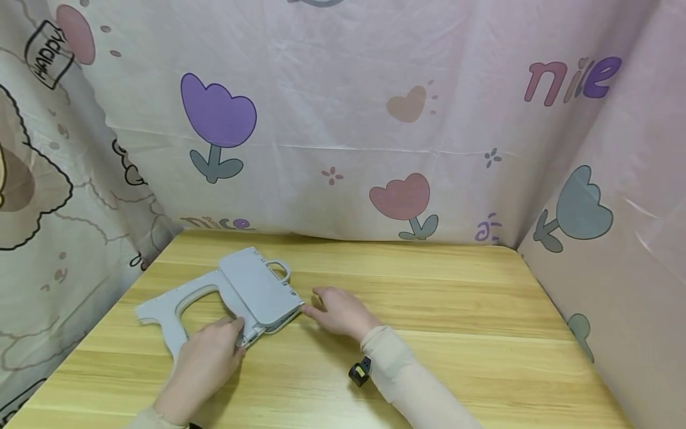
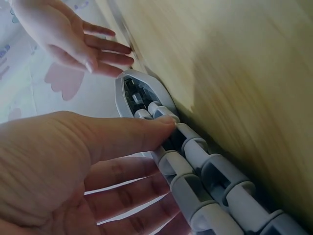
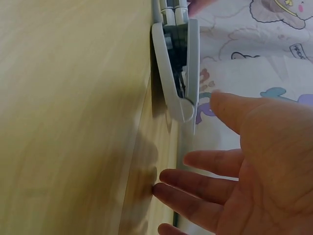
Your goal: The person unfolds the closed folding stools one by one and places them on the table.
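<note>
A light grey plastic folding stool lies folded flat on the table, with a small loop handle on its far right side and a curved leg frame reaching left. My left hand grips its near edge; in the left wrist view the thumb presses on the row of hinge knuckles while the other fingers lie on the far side. Close to the stool's right corner is my right hand, fingers spread and holding nothing. In the right wrist view a gap separates this hand from the stool's end.
The wood-grain table extends to the right of the stool. A patterned cloth hangs behind the table and along both sides. A small black device sits at the right wrist.
</note>
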{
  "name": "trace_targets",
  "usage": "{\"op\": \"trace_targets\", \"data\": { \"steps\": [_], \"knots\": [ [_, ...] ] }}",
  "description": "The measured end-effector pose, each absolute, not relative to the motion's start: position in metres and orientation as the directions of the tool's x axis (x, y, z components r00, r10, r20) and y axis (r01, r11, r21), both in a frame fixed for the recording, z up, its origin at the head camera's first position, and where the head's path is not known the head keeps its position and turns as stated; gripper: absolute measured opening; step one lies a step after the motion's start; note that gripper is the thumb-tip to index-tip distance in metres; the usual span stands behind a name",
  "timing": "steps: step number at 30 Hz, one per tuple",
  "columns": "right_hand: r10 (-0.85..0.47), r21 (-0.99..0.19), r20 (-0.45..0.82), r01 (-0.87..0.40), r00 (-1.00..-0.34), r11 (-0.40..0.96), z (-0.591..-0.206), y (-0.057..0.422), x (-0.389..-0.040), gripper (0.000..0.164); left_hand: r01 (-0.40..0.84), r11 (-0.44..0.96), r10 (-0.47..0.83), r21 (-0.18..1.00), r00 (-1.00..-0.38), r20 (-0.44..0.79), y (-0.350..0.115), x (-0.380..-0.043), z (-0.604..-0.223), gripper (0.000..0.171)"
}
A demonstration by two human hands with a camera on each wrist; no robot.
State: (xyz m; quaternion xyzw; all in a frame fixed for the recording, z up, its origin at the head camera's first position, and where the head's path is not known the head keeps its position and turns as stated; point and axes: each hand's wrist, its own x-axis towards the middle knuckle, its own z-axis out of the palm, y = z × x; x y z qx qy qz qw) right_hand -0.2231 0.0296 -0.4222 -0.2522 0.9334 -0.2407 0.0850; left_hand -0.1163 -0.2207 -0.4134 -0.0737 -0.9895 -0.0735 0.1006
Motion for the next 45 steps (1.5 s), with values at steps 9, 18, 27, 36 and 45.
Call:
{"op": "trace_targets", "data": {
  "steps": [9, 18, 27, 36, 45],
  "knots": [
    [-0.506, -0.585, 0.007, -0.413, -0.863, 0.698, -0.424, 0.047, -0.224, 0.065, 0.232, 0.969, 0.206, 0.084, -0.948, 0.241, -0.190, -0.119, -0.416, 0.036],
    [-0.502, -0.574, 0.042, -0.432, -0.864, 0.696, -0.427, 0.068, -0.223, 0.037, 0.317, 0.948, 0.292, 0.037, -0.907, 0.303, -0.161, -0.117, -0.417, 0.045],
    [-0.482, -0.583, 0.032, -0.408, -0.876, 0.702, -0.429, 0.093, -0.218, 0.048, 0.399, 0.916, 0.370, 0.046, -0.883, 0.290, -0.141, -0.118, -0.418, 0.054],
    [-0.452, -0.606, 0.022, -0.371, -0.892, 0.703, -0.430, 0.119, -0.212, 0.027, 0.473, 0.880, 0.438, 0.043, -0.843, 0.314, -0.125, -0.119, -0.420, 0.056],
    [-0.403, -0.636, 0.002, -0.312, -0.915, 0.706, -0.426, 0.141, -0.202, 0.028, 0.525, 0.850, 0.485, 0.030, -0.805, 0.341, -0.111, -0.118, -0.424, 0.055]
  ]
}}
